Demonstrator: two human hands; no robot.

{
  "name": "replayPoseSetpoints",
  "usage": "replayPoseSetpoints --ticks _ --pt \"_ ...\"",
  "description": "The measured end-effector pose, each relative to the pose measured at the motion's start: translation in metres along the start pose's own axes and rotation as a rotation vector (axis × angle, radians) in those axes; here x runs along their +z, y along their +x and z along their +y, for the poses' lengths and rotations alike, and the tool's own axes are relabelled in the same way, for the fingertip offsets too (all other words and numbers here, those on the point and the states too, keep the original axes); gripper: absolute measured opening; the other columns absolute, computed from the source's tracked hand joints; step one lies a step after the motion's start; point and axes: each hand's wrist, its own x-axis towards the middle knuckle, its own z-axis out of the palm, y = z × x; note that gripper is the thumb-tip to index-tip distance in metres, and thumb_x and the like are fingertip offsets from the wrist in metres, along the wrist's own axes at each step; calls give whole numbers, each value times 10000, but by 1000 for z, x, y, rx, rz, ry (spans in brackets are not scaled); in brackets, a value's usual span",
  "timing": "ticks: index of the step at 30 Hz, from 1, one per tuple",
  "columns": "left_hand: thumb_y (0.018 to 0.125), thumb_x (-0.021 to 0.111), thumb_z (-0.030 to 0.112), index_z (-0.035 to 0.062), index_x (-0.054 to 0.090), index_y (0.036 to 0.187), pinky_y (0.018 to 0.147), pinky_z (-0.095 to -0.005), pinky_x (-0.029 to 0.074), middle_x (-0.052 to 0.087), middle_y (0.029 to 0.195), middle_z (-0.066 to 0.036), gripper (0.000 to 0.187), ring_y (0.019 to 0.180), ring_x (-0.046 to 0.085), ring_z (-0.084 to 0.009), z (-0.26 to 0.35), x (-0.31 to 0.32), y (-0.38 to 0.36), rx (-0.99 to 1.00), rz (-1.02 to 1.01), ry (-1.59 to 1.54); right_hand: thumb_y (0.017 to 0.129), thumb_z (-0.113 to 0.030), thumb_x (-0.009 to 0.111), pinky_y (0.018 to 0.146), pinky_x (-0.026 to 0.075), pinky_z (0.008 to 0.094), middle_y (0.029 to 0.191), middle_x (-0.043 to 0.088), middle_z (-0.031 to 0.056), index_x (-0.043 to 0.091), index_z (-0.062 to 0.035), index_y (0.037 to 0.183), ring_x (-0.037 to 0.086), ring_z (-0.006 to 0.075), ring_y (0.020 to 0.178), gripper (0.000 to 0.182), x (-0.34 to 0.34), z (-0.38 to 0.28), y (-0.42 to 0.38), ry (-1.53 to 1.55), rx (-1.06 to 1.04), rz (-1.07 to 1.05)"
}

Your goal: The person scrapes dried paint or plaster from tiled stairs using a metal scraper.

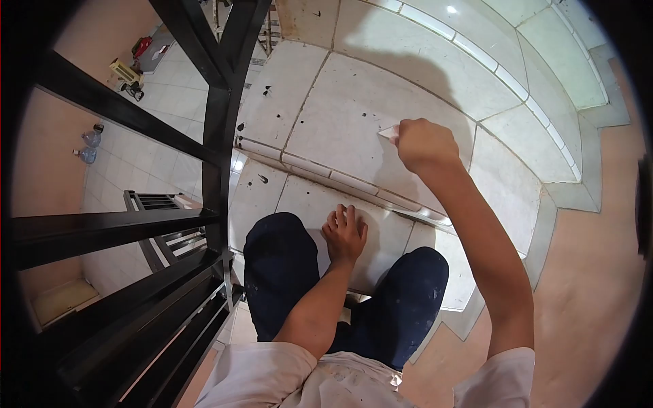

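Observation:
My right hand (427,144) is closed in a fist over the upper white-tiled stair tread (354,85). From its left side sticks out a small whitish pointed piece (386,132), its tip close to or touching the tile; the rest is hidden in my fingers. Dark spots (364,115) dot the tile near that tip. My left hand (345,234) lies on the lower tread (306,197) between my knees, fingers spread, with nothing visible in it. Between the two hands runs the rounded tile edge (350,182) of the upper step.
A black metal railing (216,129) stands close on my left. Beyond it, far below, are a tiled floor (170,102), plastic bottles (87,154) and a yellow object (124,70). More steps (476,51) rise ahead, and a pinkish wall (578,285) borders the right side.

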Motion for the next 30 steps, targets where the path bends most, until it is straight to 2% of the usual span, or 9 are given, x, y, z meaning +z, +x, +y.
replayPoseSetpoints --ticks 3,7,9,16,19,21,25,30 --pt "840 694 356 106 550 1284 950 -464 368 498 1347 -134 530 1214 475 -327 5 -7 -2 3 -47 18 935 -204 539 788 562 433 957 723 163 723 -85 953 708 339 914 220 18 -2 16 -21 -34 91" --pt "845 689 360 105 549 1291 953 -464 364 499 1349 -136 532 1209 481 -330 0 0 2 -2 -11 17 943 -240 566 792 561 437 957 719 167 715 -68 960 704 341 909 228 10 0 13 28 -84 71" --pt "845 690 360 106 547 1295 954 -464 363 500 1349 -135 536 1207 482 -331 3 -3 -5 0 -34 22 939 -278 594 779 562 440 948 719 170 712 -50 963 704 347 894 258 16 1 16 47 -133 130" --pt "818 711 351 106 563 1280 952 -468 364 503 1339 -133 543 1200 489 -333 2 -3 5 -8 -11 4 924 -232 578 787 567 426 959 721 178 721 -42 949 711 340 915 238 -5 -18 23 -5 -59 -16" --pt "813 715 346 105 568 1274 945 -469 371 511 1328 -135 540 1193 495 -333 4 -6 1 -4 -19 -17 920 -229 579 793 568 422 954 725 177 725 -46 936 714 335 918 235 -4 -18 29 -46 -86 72" --pt "813 716 345 103 568 1272 941 -470 375 515 1323 -136 539 1189 498 -333 0 -4 1 -4 -5 -32 917 -205 561 794 568 425 944 727 171 727 -52 941 715 336 910 227 -9 -16 25 -69 -113 -14" --pt "813 715 333 92 566 1272 938 -471 382 521 1315 -136 539 1185 501 -333 2 -8 -4 2 -15 -20 917 -202 560 790 567 429 946 726 173 725 -51 941 714 340 909 225 -8 -20 21 -27 -84 1" --pt "810 715 329 89 565 1274 942 -468 382 521 1317 -136 543 1187 500 -329 2 -3 1 1 22 -15 919 -268 613 779 563 435 949 728 172 724 -58 931 713 345 903 238 -4 -17 23 -26 -68 37"
